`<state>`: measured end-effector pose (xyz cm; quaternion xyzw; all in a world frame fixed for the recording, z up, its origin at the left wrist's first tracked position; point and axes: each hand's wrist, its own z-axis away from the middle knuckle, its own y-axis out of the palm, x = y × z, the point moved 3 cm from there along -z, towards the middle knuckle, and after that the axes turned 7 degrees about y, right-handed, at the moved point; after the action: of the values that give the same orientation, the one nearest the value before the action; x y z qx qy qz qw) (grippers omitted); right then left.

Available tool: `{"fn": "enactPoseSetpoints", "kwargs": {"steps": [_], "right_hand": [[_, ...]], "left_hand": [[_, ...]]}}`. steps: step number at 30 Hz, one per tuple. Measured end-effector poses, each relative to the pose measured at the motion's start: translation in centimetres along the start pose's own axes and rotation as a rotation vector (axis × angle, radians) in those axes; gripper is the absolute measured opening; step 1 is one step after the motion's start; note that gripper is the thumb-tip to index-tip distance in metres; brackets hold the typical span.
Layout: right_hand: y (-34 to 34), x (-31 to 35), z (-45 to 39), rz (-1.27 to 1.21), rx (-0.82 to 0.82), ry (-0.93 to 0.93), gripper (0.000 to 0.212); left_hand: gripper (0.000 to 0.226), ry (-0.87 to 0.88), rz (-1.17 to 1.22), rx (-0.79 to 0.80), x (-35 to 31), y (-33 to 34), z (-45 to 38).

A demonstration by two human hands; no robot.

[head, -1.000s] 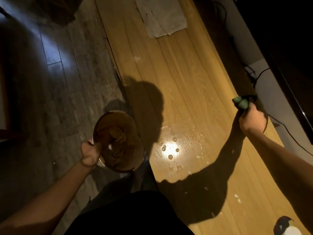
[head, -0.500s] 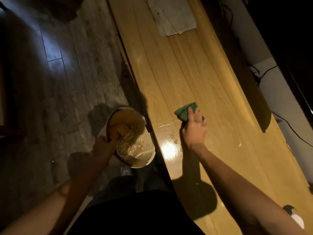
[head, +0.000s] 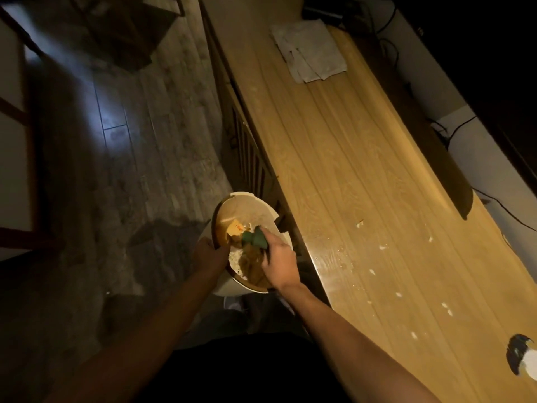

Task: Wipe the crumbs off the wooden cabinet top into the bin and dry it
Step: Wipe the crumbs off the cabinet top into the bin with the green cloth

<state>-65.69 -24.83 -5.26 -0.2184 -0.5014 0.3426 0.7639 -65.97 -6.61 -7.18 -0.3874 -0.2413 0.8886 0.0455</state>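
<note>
- A dark, blurry view looking down from the person's head at both bare forearms, reaching forward over a dark floor (head: pixel 122 158).
- At the near right edge, a dark and white object (head: pixel 521 360) lies on the cabinet top; what it is cannot be told.
- The left hand (head: pixel 207 254) grips the near left rim of the bin (head: pixel 247 200), fingers curled over the edge.
- The right hand (head: pixel 279 261) is closed around a green cloth (head: pixel 255 239) and holds it over the bin's open mouth.
- The bin is round and pale, sitting just beside the cabinet's left edge and below its top. Inside it are brownish and white scraps, too blurred to name.
- The wooden cabinet top (head: pixel 348 158) runs from the near right away to the far middle, lit in warm yellow.
- White crumbs (head: pixel 383 247) are scattered over its near half, to the right of the bin. A wet sheen (head: pixel 338 253) shows on the edge nearest the bin.
- Farther along, a grey towel (head: pixel 312 50) lies flat on the cabinet top, well apart from the hands.
- Dark cables (head: pixel 459 129) trail behind the cabinet on the far right.
</note>
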Motion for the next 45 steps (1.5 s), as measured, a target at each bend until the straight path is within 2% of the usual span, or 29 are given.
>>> {"fn": "enactPoseSetpoints", "kwargs": {"steps": [5,12,15,18,20,23,28,32,38,45], "right_hand": [[-4.2,-2.0,0.9,-0.106,-0.172,0.004,0.057],[-13.1,-8.1,0.4,-0.198,-0.394,0.182,0.051],[-18.2,-12.5,-0.4,-0.202,-0.457,0.267,0.05],[-23.7,-17.5,-2.2,-0.145,-0.494,0.392,0.049],[-27.1,-20.6,-3.5,-0.126,-0.523,0.458,0.049],[-31.4,-24.6,-6.3,-0.092,-0.509,0.55,0.047],[-35.0,-29.0,-11.5,0.021,-0.469,0.728,0.02],[-34.1,-29.8,-14.3,-0.004,-0.498,0.796,0.036],[-32.0,-27.1,-15.9,0.025,-0.628,0.677,0.045],[-26.4,-19.1,-16.2,0.085,-0.505,0.314,0.049]], "left_hand": [[0.017,0.012,-0.024,0.002,-0.2,0.7,1.2],[0.042,-0.022,-0.041,0.036,-0.1,2.0,1.5],[0.056,-0.025,0.037,0.062,0.2,2.7,1.1],[0.041,0.018,0.019,0.034,0.3,3.2,0.7],[0.031,0.007,0.001,-0.062,0.1,3.1,0.5],[0.032,-0.036,-0.067,-0.184,-0.1,3.4,-0.2],[0.036,-0.015,-0.041,-0.243,-0.5,3.7,-1.3],[0.025,0.014,0.025,-0.273,0.1,4.1,-2.0],[0.023,-0.054,0.026,-0.291,1.0,4.0,-2.5],[0.033,-0.04,-0.04,-0.241,0.5,3.9,-2.0]]}}
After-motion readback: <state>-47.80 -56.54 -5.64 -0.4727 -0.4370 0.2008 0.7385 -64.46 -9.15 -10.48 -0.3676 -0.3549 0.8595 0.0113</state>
